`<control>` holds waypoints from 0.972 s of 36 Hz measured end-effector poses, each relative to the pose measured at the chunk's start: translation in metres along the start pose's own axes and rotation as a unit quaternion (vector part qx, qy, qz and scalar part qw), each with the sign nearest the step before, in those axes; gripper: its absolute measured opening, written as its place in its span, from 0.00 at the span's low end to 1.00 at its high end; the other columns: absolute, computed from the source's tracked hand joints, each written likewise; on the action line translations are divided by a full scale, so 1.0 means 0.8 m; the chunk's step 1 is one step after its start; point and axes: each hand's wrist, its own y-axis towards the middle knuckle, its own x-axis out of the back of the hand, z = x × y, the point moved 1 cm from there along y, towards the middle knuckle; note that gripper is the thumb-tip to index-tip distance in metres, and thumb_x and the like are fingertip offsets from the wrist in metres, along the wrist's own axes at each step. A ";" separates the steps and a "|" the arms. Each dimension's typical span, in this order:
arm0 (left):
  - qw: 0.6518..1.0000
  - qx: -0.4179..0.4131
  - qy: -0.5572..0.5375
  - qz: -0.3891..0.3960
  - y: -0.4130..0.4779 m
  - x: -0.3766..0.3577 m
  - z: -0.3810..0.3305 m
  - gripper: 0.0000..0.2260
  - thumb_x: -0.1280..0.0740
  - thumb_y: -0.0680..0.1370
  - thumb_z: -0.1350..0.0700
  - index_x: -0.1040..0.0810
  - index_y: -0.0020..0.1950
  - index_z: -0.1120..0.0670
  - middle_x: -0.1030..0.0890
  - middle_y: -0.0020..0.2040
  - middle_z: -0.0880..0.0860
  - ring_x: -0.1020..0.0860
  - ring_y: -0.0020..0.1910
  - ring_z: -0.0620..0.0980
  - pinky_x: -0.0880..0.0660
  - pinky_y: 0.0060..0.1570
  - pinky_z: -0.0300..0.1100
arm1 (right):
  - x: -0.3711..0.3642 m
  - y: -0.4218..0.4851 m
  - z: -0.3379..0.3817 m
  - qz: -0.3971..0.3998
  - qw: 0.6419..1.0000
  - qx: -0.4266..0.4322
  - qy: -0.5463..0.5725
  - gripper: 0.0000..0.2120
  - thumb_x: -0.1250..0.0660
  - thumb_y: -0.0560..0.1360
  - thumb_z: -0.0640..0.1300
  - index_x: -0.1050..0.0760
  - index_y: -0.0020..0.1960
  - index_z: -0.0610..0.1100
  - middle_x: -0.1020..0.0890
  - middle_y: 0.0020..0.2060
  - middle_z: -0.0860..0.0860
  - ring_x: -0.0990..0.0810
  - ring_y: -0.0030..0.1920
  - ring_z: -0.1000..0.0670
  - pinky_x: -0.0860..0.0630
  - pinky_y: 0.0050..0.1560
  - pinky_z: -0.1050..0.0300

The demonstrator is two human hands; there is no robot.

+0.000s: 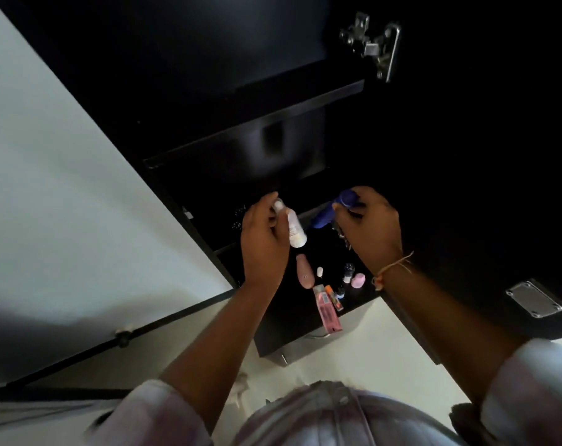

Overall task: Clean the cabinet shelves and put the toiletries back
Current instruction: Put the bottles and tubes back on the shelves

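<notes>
Held a small white plastic bottle (294, 228) in left hand (263, 243), blue bottle (332, 209) in right hand (368, 226) at 3 o'clock. Probably light, smooth, slippery; best gripped round the middle.

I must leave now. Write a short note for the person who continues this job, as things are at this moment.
Left hand: holds white bottle.
Right hand: holds blue bottle.
Both are at the dark cabinet shelf.
On the lower black surface: pink bottle, pink box, small pink jar, a few tiny bottles.
Left: shelve all of these. Whether shelves are wiped, I cannot tell.
</notes>
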 end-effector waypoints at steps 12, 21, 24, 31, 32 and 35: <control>0.995 0.065 0.044 -0.067 0.089 0.061 0.042 0.11 0.38 0.81 0.53 0.23 0.62 0.53 0.19 0.54 0.52 0.20 0.54 0.50 0.23 0.57 0.50 | -0.040 0.078 0.066 0.062 0.996 0.049 -0.042 0.11 0.28 0.72 0.49 0.22 0.53 0.48 0.16 0.46 0.51 0.16 0.47 0.51 0.21 0.49 0.58; 0.989 0.128 0.060 -0.043 0.106 0.062 0.050 0.15 0.39 0.82 0.50 0.23 0.65 0.55 0.19 0.58 0.55 0.21 0.58 0.53 0.26 0.63 0.46 | -0.061 0.104 0.054 0.099 0.987 0.042 -0.117 0.16 0.27 0.72 0.52 0.23 0.57 0.49 0.16 0.49 0.48 0.17 0.49 0.45 0.19 0.50 0.49; 0.988 0.140 0.055 -0.031 0.108 0.059 0.056 0.15 0.38 0.82 0.51 0.24 0.66 0.55 0.19 0.59 0.55 0.21 0.59 0.53 0.27 0.64 0.46 | -0.065 0.111 0.055 0.102 0.986 0.039 -0.125 0.16 0.28 0.72 0.53 0.23 0.57 0.49 0.16 0.50 0.47 0.17 0.49 0.45 0.19 0.51 0.48; 0.985 0.157 0.071 -0.014 0.112 0.053 0.068 0.15 0.39 0.82 0.49 0.24 0.66 0.54 0.20 0.60 0.55 0.22 0.60 0.55 0.30 0.60 0.41 | -0.076 0.122 0.059 0.100 0.986 0.036 -0.129 0.18 0.28 0.73 0.52 0.23 0.60 0.47 0.16 0.50 0.45 0.18 0.50 0.42 0.20 0.51 0.52; 0.985 0.157 0.071 -0.016 0.113 0.052 0.069 0.15 0.39 0.82 0.49 0.24 0.65 0.54 0.20 0.60 0.55 0.22 0.60 0.54 0.29 0.61 0.41 | -0.077 0.123 0.059 0.102 0.986 0.035 -0.123 0.19 0.28 0.73 0.52 0.23 0.61 0.47 0.17 0.51 0.45 0.18 0.51 0.43 0.20 0.52 0.52; 0.985 0.160 0.066 -0.023 0.115 0.050 0.071 0.14 0.39 0.82 0.47 0.24 0.64 0.52 0.19 0.58 0.53 0.20 0.57 0.53 0.24 0.61 0.51 | -0.081 0.127 0.059 0.110 0.987 0.032 -0.113 0.19 0.27 0.73 0.51 0.24 0.61 0.46 0.17 0.51 0.45 0.18 0.51 0.44 0.21 0.53 0.53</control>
